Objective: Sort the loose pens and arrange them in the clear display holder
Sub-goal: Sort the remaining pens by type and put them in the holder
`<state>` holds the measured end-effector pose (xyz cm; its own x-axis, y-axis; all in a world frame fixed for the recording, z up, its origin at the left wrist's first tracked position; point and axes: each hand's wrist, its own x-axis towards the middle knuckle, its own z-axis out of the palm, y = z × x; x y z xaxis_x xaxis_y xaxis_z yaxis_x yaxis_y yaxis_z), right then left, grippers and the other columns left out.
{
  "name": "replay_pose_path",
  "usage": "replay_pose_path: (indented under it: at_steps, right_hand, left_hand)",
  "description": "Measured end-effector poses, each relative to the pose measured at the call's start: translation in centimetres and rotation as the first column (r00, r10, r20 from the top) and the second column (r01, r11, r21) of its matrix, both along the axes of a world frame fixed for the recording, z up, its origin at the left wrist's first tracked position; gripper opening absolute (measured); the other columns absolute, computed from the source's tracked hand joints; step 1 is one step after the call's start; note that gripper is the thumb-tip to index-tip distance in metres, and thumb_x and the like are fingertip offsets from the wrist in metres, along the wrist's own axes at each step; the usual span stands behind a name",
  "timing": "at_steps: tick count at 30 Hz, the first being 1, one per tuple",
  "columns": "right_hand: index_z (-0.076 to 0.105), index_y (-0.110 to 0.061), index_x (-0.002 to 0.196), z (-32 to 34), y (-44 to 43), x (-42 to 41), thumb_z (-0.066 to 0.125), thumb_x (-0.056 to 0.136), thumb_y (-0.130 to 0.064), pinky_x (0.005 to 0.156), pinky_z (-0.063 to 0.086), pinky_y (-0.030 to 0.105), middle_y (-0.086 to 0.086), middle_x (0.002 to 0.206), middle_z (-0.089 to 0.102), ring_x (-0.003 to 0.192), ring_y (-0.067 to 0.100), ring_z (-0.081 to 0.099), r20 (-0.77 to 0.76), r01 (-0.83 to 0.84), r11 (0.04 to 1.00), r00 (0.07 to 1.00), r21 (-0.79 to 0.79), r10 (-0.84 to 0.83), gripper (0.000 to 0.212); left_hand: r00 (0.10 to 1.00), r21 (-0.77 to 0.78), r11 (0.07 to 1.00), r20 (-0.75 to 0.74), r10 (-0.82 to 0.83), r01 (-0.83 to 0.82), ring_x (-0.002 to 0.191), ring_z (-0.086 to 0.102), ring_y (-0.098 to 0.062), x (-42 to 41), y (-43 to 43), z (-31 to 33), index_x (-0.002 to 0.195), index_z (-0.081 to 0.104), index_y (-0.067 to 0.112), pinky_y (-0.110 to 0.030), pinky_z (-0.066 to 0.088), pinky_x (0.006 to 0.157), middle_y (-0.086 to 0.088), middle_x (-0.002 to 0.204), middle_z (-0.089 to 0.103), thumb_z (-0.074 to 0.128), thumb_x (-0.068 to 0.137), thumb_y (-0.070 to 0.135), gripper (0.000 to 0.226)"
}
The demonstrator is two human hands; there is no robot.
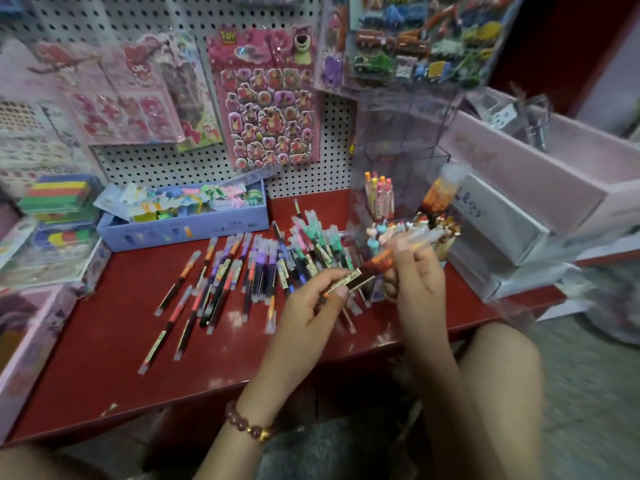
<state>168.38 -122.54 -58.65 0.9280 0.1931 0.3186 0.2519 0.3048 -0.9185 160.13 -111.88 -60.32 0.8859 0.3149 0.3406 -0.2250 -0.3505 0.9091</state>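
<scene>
Pen (377,263) was held two-handed over the red bench (104,358).
Left hand (310,308) pinched its labelled end, right hand (419,277) gripped the orange barrel; loose pens (242,271) lay beside the clear holder (398,161).

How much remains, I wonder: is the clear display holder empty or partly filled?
Partly filled: the clear tiered display holder has colourful pens upright in lower compartments; upper ones look empty.

Just behind the left grip (308,306), the wrist wears a bracelet of round, glossy reddish-pink beads (242,422) strung close together, with a small gold-coloured charm bead (265,435) set among them. The wrist behind the right grip (417,282) is bare, and both forearms are bare to the picture's edge. A bare knee (502,375) shows beside the right forearm.
</scene>
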Motion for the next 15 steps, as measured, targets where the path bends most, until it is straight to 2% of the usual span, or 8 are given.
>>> replay_pose_path:
  at_steps: [3,5,7,9,10,12,13,15]
  right_hand:
    - [0.049,-0.024,0.084,1.1,-2.0,2.3,0.047,0.092,-0.037,0.061,0.041,0.017,-0.013,0.066,0.053,0.06,-0.001,0.048,0.152,0.22,0.976,0.964,-0.003,-0.217,0.016]
    - [0.047,-0.026,0.085,1.9,-3.2,4.7,0.044,0.094,-0.035,0.063,0.042,0.022,-0.016,0.066,0.052,0.062,-0.002,0.047,0.182,0.377,0.925,0.907,0.043,-0.379,0.013]
    - [0.044,-0.027,0.083,2.8,-3.8,7.0,0.043,0.096,-0.03,0.064,0.043,0.025,-0.015,0.066,0.05,0.061,-0.004,0.047,0.2,0.471,0.881,0.861,0.036,-0.468,0.014]
    - [0.042,-0.027,0.08,3.4,-4.0,8.8,0.043,0.099,-0.023,0.063,0.041,0.017,-0.013,0.068,0.048,0.059,-0.007,0.048,0.244,0.508,0.861,0.839,-0.027,-0.487,0.02]
    - [0.041,-0.027,0.08,3.4,-4.0,9.5,0.043,0.1,-0.021,0.062,0.04,0.015,-0.012,0.068,0.048,0.059,-0.008,0.048,0.278,0.513,0.856,0.833,-0.066,-0.478,0.021]
    - [0.044,-0.025,0.08,3.2,-4.2,10.9,0.045,0.099,-0.027,0.061,0.041,0.026,-0.008,0.068,0.053,0.061,0.0,0.053,0.376,0.519,0.83,0.824,-0.203,-0.423,0.018]
    - [0.046,-0.021,0.081,3.1,-4.2,11.4,0.047,0.097,-0.031,0.06,0.039,0.032,-0.004,0.068,0.055,0.063,0.012,0.056,0.439,0.542,0.779,0.811,-0.315,-0.387,0.019]
    - [0.049,-0.013,0.082,2.9,-4.3,12.3,0.054,0.094,-0.034,0.058,0.026,0.029,0.0,0.071,0.052,0.065,0.022,0.051,0.556,0.602,0.635,0.772,-0.483,-0.308,0.025]
  left_hand:
    - [0.998,0.104,0.994,-0.051,0.025,-0.02,0.09,0.057,0.001,1.4,-0.7,0.4,0.119,0.058,0.033,-0.005,0.042,0.073,0.015,0.105,0.061,0.052,0.095,0.021,0.027]
    - [0.991,0.234,0.972,-0.115,0.061,-0.033,0.103,0.053,0.003,2.6,-0.7,0.0,0.129,0.052,0.034,-0.005,0.039,0.085,0.018,0.125,0.053,0.052,0.095,0.029,0.034]
    - [0.985,0.298,0.955,-0.161,0.056,-0.006,0.114,0.043,0.014,3.7,-0.9,-0.5,0.133,0.05,0.034,-0.006,0.034,0.092,0.02,0.138,0.044,0.05,0.095,0.031,0.038]
    - [0.982,0.331,0.943,-0.184,0.042,0.022,0.109,0.032,0.029,4.4,-1.4,-0.6,0.134,0.05,0.031,0.005,0.025,0.086,0.022,0.141,0.038,0.049,0.096,0.029,0.038]
    - [0.98,0.347,0.938,-0.193,0.046,0.024,0.108,0.028,0.031,4.6,-1.6,-0.7,0.134,0.05,0.03,0.008,0.022,0.083,0.024,0.14,0.036,0.049,0.096,0.028,0.038]
    - [0.976,0.371,0.929,-0.207,0.069,0.013,0.111,0.025,0.027,4.8,-2.0,-0.9,0.134,0.049,0.031,0.011,0.018,0.08,0.025,0.139,0.033,0.048,0.096,0.029,0.038]
    - [0.975,0.376,0.926,-0.209,0.077,0.008,0.112,0.025,0.025,4.9,-2.0,-1.0,0.135,0.048,0.032,0.011,0.017,0.079,0.025,0.14,0.032,0.048,0.097,0.03,0.038]
    - [0.973,0.373,0.928,-0.215,0.084,0.003,0.107,0.025,0.03,5.1,-2.2,-1.0,0.135,0.048,0.032,0.01,0.017,0.08,0.023,0.142,0.032,0.048,0.096,0.03,0.038]
